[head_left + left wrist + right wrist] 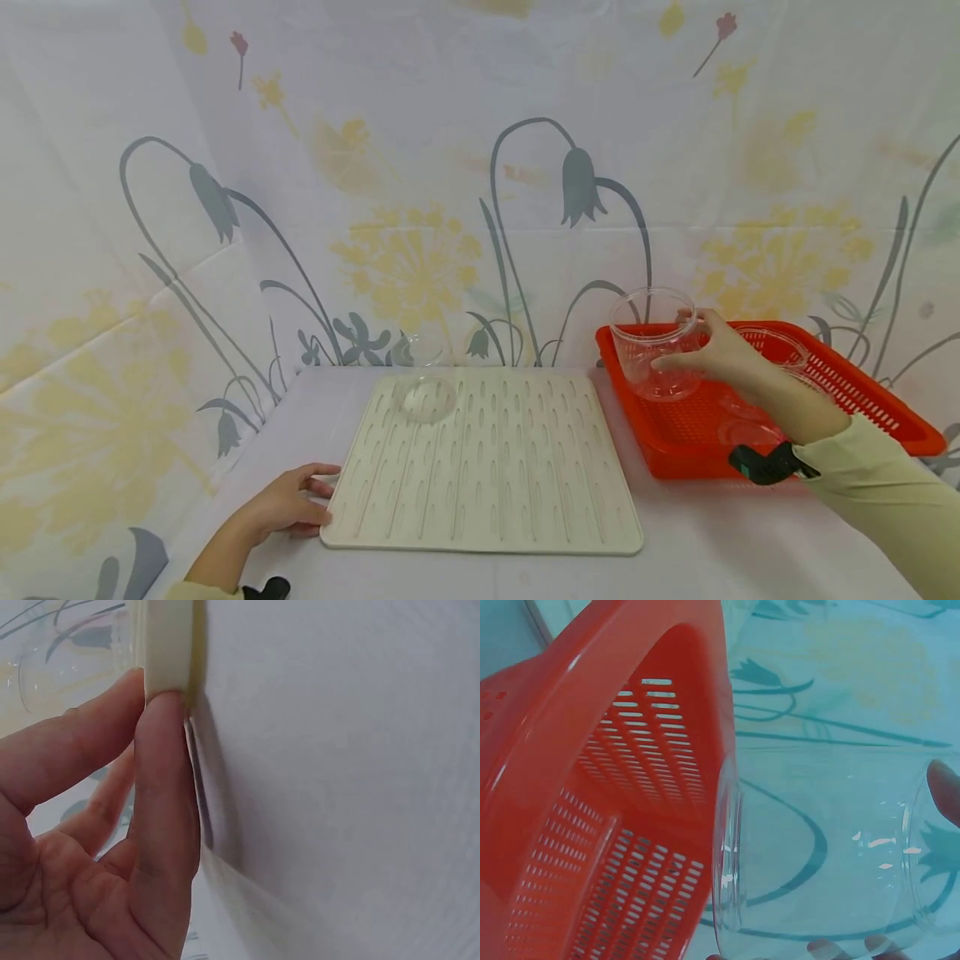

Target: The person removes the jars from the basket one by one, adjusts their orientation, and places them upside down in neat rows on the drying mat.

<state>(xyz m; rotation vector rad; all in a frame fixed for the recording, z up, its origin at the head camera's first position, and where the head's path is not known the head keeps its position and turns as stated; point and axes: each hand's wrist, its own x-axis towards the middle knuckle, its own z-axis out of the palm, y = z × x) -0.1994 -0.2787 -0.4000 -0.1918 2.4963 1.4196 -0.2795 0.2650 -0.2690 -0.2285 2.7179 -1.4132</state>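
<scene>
My right hand (pixel 708 346) grips a clear round tub (pixel 651 358) by its side, thumb and fingers spread around the wall. The tub is over the near-left part of a red slotted basket (pixel 652 454), its wide rim uppermost. In the right wrist view the transparent tub (pixel 817 847) appears beside the red basket (pixel 697 712). My left hand (pixel 281 504) touches the left edge of a cream ridged drying mat (pixel 487 475). Close up, its fingertips rest against the mat's edge (pixel 169 645). Another clear tub (pixel 425 398) stands on the mat's far left, seemingly upside down.
More clear tubs (pixel 776 346) lie inside the basket, partly hidden behind my right forearm. A white cloth (pixel 705 533) covers the table. Behind it hangs a flower-printed curtain (pixel 450 167), close to the far edges of mat and basket.
</scene>
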